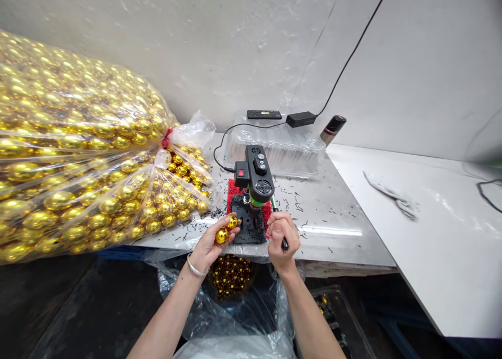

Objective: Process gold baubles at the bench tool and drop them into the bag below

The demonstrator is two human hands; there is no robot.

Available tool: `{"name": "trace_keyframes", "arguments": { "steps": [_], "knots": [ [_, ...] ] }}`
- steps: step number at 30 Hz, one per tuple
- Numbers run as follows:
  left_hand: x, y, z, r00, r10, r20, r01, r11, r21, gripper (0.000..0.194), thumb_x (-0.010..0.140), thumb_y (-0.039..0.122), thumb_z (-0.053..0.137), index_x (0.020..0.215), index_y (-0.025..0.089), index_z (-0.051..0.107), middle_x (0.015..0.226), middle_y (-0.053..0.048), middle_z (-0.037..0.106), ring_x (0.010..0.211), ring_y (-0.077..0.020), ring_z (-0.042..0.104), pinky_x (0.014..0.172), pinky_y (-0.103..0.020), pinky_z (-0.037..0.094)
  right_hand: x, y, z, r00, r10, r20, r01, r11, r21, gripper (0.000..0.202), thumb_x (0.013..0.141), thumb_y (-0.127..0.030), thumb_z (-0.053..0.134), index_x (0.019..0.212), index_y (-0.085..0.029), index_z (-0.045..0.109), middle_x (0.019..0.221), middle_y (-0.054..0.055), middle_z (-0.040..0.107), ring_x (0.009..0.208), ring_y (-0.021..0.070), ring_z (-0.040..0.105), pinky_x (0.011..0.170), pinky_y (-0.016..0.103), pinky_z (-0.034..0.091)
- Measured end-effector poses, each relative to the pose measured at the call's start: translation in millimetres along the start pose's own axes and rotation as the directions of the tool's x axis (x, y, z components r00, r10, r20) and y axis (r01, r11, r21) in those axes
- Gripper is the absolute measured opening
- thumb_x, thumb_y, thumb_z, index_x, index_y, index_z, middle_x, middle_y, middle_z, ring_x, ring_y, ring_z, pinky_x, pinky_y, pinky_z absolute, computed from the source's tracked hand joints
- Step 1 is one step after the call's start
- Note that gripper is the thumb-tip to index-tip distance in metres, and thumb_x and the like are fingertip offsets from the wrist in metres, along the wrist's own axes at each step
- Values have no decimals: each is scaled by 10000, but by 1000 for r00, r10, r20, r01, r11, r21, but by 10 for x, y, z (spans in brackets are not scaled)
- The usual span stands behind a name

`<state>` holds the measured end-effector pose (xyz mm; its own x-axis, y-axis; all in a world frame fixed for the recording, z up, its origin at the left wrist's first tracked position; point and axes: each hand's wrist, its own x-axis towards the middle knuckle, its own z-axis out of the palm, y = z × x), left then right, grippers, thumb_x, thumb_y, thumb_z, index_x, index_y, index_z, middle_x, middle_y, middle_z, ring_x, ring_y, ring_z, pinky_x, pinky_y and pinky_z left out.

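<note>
Within left hand (209, 245), holding glossy gold balls (221, 236), likely light, slippery, best cupped; within right hand (282, 231), clenching black lever handle (285, 244)

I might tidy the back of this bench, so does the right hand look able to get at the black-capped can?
Probably, if freed: the right hand grips the black handle, but nothing tall seems to stand between it and the black-capped can.

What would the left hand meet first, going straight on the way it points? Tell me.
Most likely the black plate under the small machine: the left hand, holding gold balls, points toward its left side. Depth is unclear in this one view, so it might pass just above.
</note>
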<state>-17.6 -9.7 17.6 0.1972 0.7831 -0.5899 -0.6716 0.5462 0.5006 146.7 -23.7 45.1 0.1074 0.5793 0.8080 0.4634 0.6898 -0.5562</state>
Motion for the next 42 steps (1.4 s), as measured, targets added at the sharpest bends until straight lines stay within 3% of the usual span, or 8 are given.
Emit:
{"name": "trace_keyframes", "arguments": {
  "steps": [6,10,13,18,23,31,38,42],
  "knots": [
    [35,-29,-4,991,124,42,-129,983,131,309,735,103,685,1042,133,669,793,-29,681,588,-83,641,476,-136,478,13,-13,-1,1000,-6,10,6,1000,1,301,889,-84,372,618,-204,430,618,0,473,657,133,518,578,280,405],
    [115,-89,24,970,240,42,-240,914,328,425,671,191,772,1077,136,661,825,-32,689,618,-98,634,545,-183,488,18,-16,4,1000,-5,3,4,1000,6,303,890,-88,371,617,-204,429,616,-1,475,653,133,518,573,278,406],
    [234,-142,57,923,382,51,-351,777,522,435,634,250,791,1035,122,679,869,-56,711,675,-129,629,591,-217,477,17,-10,6,1000,-6,-1,6,1000,8,300,889,-91,372,618,-206,430,597,-6,467,648,135,519,572,280,413],
    [368,-168,115,838,515,177,-438,443,783,400,663,299,748,1037,160,708,869,-52,734,729,-181,634,711,-284,477,8,8,4,999,-30,15,29,999,30,293,885,-79,372,628,-206,435,581,-10,457,669,142,522,584,281,423],
    [358,-121,188,837,494,237,-379,210,901,418,698,335,731,1086,179,706,831,-66,741,762,-218,654,736,-300,458,-10,23,4,1000,-29,9,29,999,44,293,884,-82,376,625,-207,435,585,-8,458,670,145,518,588,286,424],
    [397,-108,193,829,507,234,-376,196,906,379,688,330,730,1050,216,719,766,-27,725,720,-207,641,700,-279,446,-22,35,-3,999,-29,21,28,999,33,272,883,-82,382,647,-204,440,609,-8,464,673,139,519,596,282,426],
    [390,-25,208,826,466,317,-394,74,916,321,690,322,722,1003,250,741,705,-25,706,705,-218,629,660,-265,408,-24,39,-3,999,-40,25,40,999,19,279,884,-90,375,640,-207,446,603,-1,480,669,146,525,583,288,429],
    [381,-37,180,832,420,362,-421,54,905,373,685,351,726,1045,254,728,651,1,683,647,-194,605,641,-257,403,-23,33,-1,999,-33,21,33,999,15,280,885,-93,373,642,-208,450,598,-1,483,667,148,530,585,291,434]
  ]
}}
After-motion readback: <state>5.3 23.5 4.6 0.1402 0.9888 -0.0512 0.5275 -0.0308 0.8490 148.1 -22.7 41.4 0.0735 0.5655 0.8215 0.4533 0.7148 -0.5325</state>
